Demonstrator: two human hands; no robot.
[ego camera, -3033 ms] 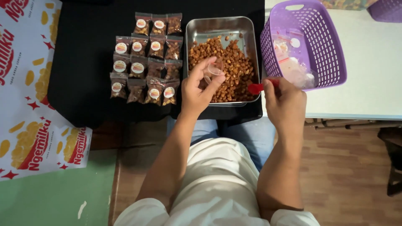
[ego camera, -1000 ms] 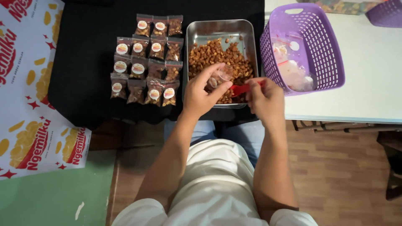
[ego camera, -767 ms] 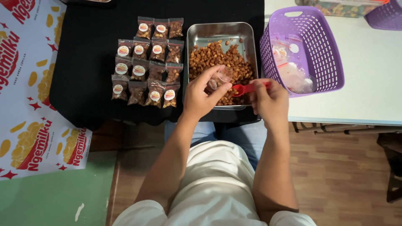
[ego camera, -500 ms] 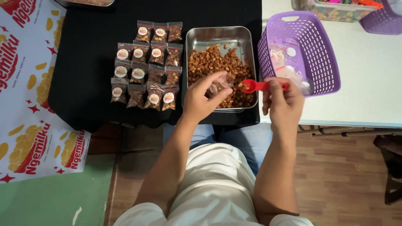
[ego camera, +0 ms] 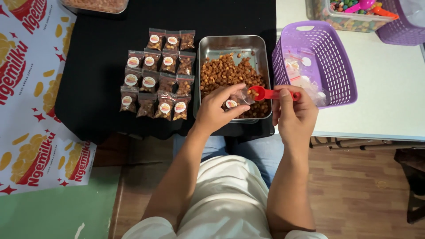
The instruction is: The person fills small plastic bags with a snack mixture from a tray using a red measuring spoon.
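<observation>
The left hand (ego camera: pixel 217 113) covers most of the small clear packet (ego camera: pixel 234 101), so its fill level cannot be read. The top edge cuts off 3 containers: a tray of brown snack (ego camera: pixel 95 4), a clear box of coloured candy (ego camera: pixel 349 13) and a second purple basket (ego camera: pixel 405 22). The round stickers on the filled packets (ego camera: pixel 155 75) are too small to make out.

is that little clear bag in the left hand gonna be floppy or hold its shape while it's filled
Probably floppy: the small clear bag looks like thin film, pinched open by the left hand. Likely light and apt to sag or spill, so the red scoop meets it over the metal tray.
</observation>
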